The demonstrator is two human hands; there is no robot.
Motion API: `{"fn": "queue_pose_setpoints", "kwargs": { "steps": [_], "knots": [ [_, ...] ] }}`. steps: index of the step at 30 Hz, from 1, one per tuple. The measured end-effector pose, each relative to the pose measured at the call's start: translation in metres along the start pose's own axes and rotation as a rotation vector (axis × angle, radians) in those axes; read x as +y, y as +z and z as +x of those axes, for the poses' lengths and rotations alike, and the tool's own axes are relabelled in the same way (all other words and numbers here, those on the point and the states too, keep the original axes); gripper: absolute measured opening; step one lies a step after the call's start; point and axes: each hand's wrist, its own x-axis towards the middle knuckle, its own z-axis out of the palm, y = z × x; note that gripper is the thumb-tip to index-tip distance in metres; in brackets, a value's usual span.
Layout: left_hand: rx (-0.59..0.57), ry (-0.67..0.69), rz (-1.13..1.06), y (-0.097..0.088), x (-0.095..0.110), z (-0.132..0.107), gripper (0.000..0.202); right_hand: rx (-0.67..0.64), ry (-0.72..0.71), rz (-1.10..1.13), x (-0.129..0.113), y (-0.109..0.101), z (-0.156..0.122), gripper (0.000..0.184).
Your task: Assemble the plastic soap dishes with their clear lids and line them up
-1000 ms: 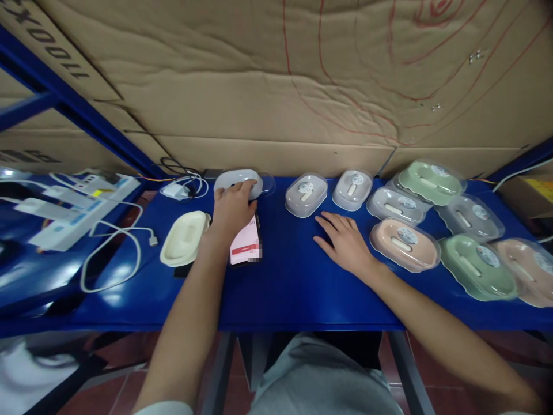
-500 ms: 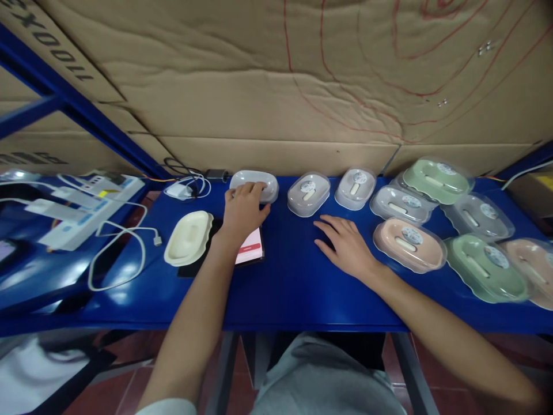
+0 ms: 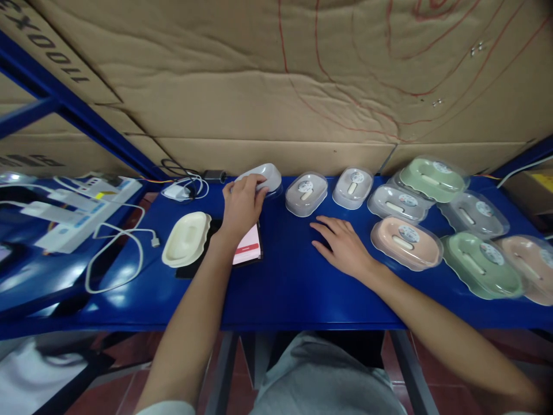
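Note:
My left hand (image 3: 241, 206) grips the near edge of a grey oval soap dish (image 3: 264, 175) at the back of the blue table (image 3: 285, 288), and the dish is tilted up on its far side. Under that wrist lies a phone (image 3: 247, 248) with a pink and white screen. A cream soap dish (image 3: 186, 238) sits to the left of it. My right hand (image 3: 341, 246) rests flat on the table, fingers spread, just left of a pink packaged soap dish (image 3: 406, 242).
Several soap dishes in clear covers, grey (image 3: 306, 193), green (image 3: 430, 179) and pink, fill the right half of the table. A white power strip (image 3: 73, 213), chargers and a looped cable (image 3: 116, 259) lie at the left. Cardboard (image 3: 276, 86) lines the back.
My left hand has closed on the grey dish and tipped its near edge up off the table. My right hand has stayed flat in place.

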Motion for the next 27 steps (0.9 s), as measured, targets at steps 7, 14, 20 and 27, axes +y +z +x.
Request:
{"fn": "queue_pose_setpoints", "kwargs": {
  "steps": [7,14,20,27],
  "knots": [
    [0.030,0.243,-0.141,-0.001,0.030,-0.011,0.021,0.169,0.035,0.126,-0.005,-0.008,0.003,0.041],
    [-0.130,0.530,-0.216,-0.001,0.070,-0.034,0.022,0.665,0.093,0.309,-0.007,-0.024,0.001,0.030],
    [-0.370,0.652,-0.108,0.017,0.091,-0.050,0.022,0.632,0.075,0.310,-0.009,-0.024,0.000,0.027],
    [-0.475,0.653,-0.159,0.033,0.093,-0.053,0.047,0.472,0.110,0.301,-0.008,-0.018,0.002,0.025]
  ]
}}
